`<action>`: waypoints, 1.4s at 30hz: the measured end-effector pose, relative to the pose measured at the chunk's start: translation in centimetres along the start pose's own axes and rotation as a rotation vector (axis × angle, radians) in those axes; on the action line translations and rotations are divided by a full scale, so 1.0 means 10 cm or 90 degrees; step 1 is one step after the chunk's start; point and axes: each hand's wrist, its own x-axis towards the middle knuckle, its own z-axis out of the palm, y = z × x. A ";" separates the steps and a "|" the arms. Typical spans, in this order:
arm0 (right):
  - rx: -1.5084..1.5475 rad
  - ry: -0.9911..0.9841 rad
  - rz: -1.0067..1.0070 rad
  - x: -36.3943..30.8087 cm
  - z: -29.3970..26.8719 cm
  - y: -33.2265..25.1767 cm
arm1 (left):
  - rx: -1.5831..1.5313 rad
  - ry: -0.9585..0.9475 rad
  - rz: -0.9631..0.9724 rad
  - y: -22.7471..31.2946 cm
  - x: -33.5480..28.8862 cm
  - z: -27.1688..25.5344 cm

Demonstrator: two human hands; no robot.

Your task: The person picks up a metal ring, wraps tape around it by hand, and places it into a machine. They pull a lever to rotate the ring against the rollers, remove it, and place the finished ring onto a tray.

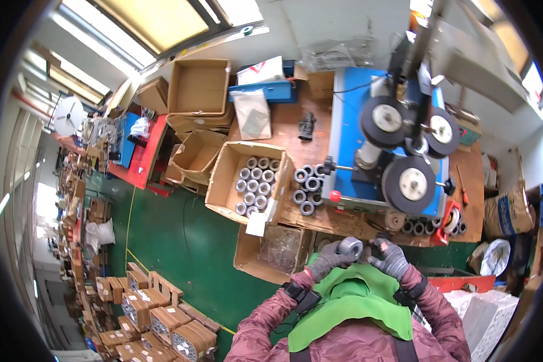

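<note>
My left hand (327, 262), in a grey glove, grips a grey metal ring (350, 247) in front of my green apron (359, 295). Close beside it on the right, my gloved right hand (391, 260) is closed with its fingertips toward the ring; whatever it holds is too small or hidden to tell. More of these rings lie in a cardboard box (223, 163) on the bench to the left. A small group of rings (308, 208) stands between that box and a blue machine (347, 127). Another row of rings (418, 228) sits along the bench's front edge.
The machine carries large dark wheels (409, 184) over the wooden bench (320, 114). An open carton (256, 253) stands below the bench edge, left of my arm. Stacked cartons (163, 320) are on the green floor (208, 253). White blocks (492, 320) lie at my right.
</note>
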 end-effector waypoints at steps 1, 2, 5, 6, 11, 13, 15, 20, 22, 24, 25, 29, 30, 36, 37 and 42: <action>-0.017 -0.026 0.023 0.01 0.09 0.01 | -0.059 0.014 0.006 0.03 -0.03 -0.25; -0.035 -0.050 0.051 0.00 0.18 0.06 | -0.099 0.068 0.017 0.15 -0.10 -0.49; -0.054 -0.128 0.159 -0.09 0.43 0.17 | 0.203 0.179 0.326 0.11 0.02 -1.73; -0.046 -0.130 0.214 -0.13 0.48 0.16 | 0.594 0.196 0.608 0.07 0.08 -2.25; -0.038 -0.053 0.375 -0.59 0.66 0.25 | -0.252 0.492 0.002 -0.38 0.62 -4.15; -0.014 -0.053 0.427 -0.70 0.71 0.30 | 0.176 0.661 -0.196 -0.74 0.86 -4.94; 0.033 -0.023 0.517 -0.86 0.74 0.32 | 0.728 0.567 -0.355 -0.81 1.10 -5.36; 0.149 0.036 0.785 -1.39 0.77 0.36 | 0.789 0.458 -0.201 -1.04 1.47 -5.11; 0.169 0.047 0.779 -1.56 0.83 0.52 | 0.800 0.456 -0.199 -0.95 1.35 -5.05; 0.208 0.084 0.733 -1.65 0.93 0.48 | 0.806 0.456 -0.177 -0.83 1.19 -5.01; 0.044 0.022 0.682 -1.33 0.78 0.11 | 0.805 0.453 -0.151 -0.84 1.10 -4.97; 0.059 -0.046 0.667 -1.18 0.54 -0.20 | 0.790 0.364 0.016 -0.72 1.11 -4.59; -0.029 -0.020 0.498 -1.24 0.56 -0.22 | 0.785 0.352 0.050 -0.61 1.04 -4.51; 0.089 0.075 0.708 -1.55 0.93 0.13 | 0.810 0.353 0.198 0.33 0.66 -3.61; 0.092 0.103 0.718 -1.70 0.94 0.12 | 0.810 0.344 0.222 0.42 0.66 -3.43; 0.115 0.150 0.829 -2.24 0.99 0.13 | 0.804 0.243 0.311 0.66 0.58 -2.49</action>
